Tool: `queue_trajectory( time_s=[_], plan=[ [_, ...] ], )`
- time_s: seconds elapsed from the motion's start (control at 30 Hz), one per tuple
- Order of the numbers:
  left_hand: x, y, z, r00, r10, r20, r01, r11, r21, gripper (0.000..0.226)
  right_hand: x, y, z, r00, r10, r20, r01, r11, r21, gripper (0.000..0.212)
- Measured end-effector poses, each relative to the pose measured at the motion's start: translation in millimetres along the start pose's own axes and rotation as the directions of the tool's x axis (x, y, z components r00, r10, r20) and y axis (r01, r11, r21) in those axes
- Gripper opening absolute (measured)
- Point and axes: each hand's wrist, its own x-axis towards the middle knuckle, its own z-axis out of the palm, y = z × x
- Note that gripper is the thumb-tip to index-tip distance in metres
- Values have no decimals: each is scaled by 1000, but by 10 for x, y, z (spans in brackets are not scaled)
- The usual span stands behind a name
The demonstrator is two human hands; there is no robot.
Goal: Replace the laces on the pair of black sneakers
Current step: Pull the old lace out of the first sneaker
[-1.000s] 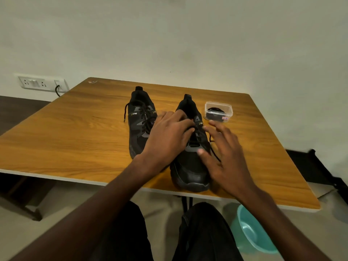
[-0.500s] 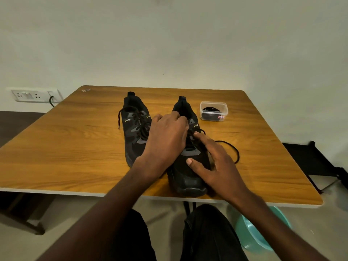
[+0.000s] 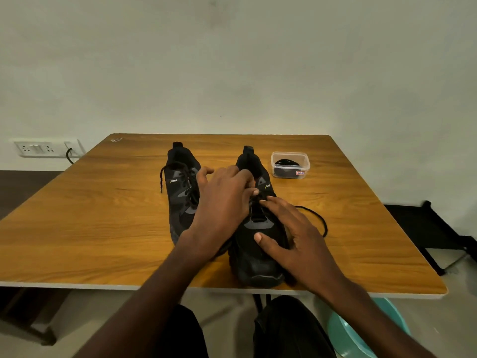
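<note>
So both hands are working on the right shoe [image 3: 258, 244], which is sitting at the worktop's [image 3: 103, 228] near edge. Left hand [image 3: 223, 205] is pinching the lace [image 3: 316, 218] up by the tongue, right hand [image 3: 296, 241] is lying flat, fingers straight, on the shoe. Left shoe [image 3: 180, 192] is sitting just beside it, tub [image 3: 290, 165] behind.

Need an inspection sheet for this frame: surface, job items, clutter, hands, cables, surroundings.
Surface: wooden table, white edge.
Job's things: left sneaker laced; right sneaker with a loose lace trailing onto the table; clear tub holding dark laces.
Clutter: nothing seen.
Hands: left hand curled at the right sneaker's laces; right hand resting flat on it.
Cables: black cord at wall socket.
Surroundings: teal bucket on the floor.
</note>
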Motion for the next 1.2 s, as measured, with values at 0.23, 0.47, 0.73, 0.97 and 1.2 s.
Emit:
queue_trajectory(
  time_s=[0.23, 0.47, 0.73, 0.97, 1.2],
  plan=[
    [73, -10, 19, 969, -223, 106, 247, 873, -420, 17, -12, -30, -39, 999, -24, 43, 25, 999, -36, 65],
    [73, -28, -124, 988, -126, 93, 134, 987, -88, 12, 15, -35, -35, 999, -11, 49, 13, 999, -44, 68],
    [117, 21, -193, 948, -283, 147, 312, 728, -610, 12, 11, -5, -50, 999, -25, 40, 26, 999, -42, 67],
    [159, -77, -303, 993, -113, 32, 117, 949, -291, 18, 50, 31, -21, 999, -17, 42, 17, 1000, 2, 66],
    [73, -24, -134, 1000, 20, 15, -21, 997, 79, 9, 42, 5, -40, 999, -19, 51, 19, 1000, -10, 68]
  ],
)
